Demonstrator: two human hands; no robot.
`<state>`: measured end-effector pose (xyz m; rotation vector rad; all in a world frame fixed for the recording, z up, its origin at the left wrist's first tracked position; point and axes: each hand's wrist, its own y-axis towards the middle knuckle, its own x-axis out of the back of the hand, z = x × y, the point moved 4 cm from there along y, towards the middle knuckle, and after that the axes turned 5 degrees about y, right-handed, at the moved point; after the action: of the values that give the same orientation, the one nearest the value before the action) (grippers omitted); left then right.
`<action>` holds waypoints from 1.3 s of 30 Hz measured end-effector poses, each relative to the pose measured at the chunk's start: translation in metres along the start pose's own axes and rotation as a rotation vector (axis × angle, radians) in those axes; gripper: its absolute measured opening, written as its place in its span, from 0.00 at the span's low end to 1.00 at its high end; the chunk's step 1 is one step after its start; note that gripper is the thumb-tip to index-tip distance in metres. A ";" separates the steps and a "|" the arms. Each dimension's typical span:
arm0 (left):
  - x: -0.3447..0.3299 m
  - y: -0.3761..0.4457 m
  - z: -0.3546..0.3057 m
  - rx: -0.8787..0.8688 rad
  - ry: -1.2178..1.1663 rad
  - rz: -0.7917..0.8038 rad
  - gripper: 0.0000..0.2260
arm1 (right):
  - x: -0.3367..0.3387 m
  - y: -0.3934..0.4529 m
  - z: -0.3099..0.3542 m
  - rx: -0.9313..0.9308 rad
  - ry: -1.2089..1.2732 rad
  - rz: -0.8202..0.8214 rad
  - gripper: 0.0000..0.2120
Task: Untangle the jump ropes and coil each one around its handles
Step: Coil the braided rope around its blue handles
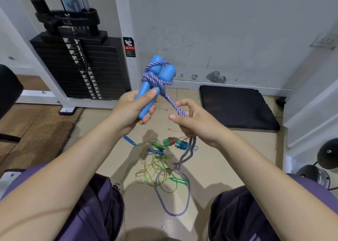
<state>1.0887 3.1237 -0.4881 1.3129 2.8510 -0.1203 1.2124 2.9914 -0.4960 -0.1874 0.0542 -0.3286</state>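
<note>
Filling the 10–11 o'clock corner was the black weight stack (80, 65) in its white frame, top cut off by the frame edge. A dark floor mat (237, 107) lay at 3 o'clock against the wall. No bins or boxes in view; ropes sat loose on the tile floor (102, 130).

Center: left hand (131, 108) was clenched round the lower ends of the two blue handles (157, 77), held upright side by side w/ the purple-white braided rope (155, 79) wound several turns round them. Right hand (197, 121), just at 3 o'clock of the left, pinched that rope betw. thumb & fingers; its tail dropped to a loop at 6 o'clock.

Floor pile (161, 160) of thin green/yellow cords, green & blue handles: too tangled to tell which cord met which handle. Dumbbells at 4 o'clock were partly cut off.
</note>
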 end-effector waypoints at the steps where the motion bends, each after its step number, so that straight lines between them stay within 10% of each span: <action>1: 0.005 0.001 -0.002 -0.003 -0.005 -0.042 0.12 | 0.000 0.000 0.000 0.027 -0.101 -0.023 0.12; 9: 0.013 -0.003 -0.004 0.018 0.150 -0.137 0.13 | 0.002 0.001 0.006 0.147 -0.551 -0.158 0.16; 17: 0.010 0.000 0.003 0.028 0.412 -0.184 0.13 | 0.002 -0.004 0.015 -0.025 -0.115 -0.032 0.11; 25: -0.022 -0.018 0.019 0.210 0.706 0.512 0.12 | 0.016 -0.008 0.029 0.275 -0.547 -0.145 0.13; 39: -0.025 -0.021 0.014 0.138 0.662 0.638 0.14 | 0.013 -0.005 0.027 0.422 -0.686 -0.140 0.11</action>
<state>1.0881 3.0900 -0.4997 2.6278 2.6877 0.1539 1.2248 2.9870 -0.4686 0.1230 -0.7052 -0.3934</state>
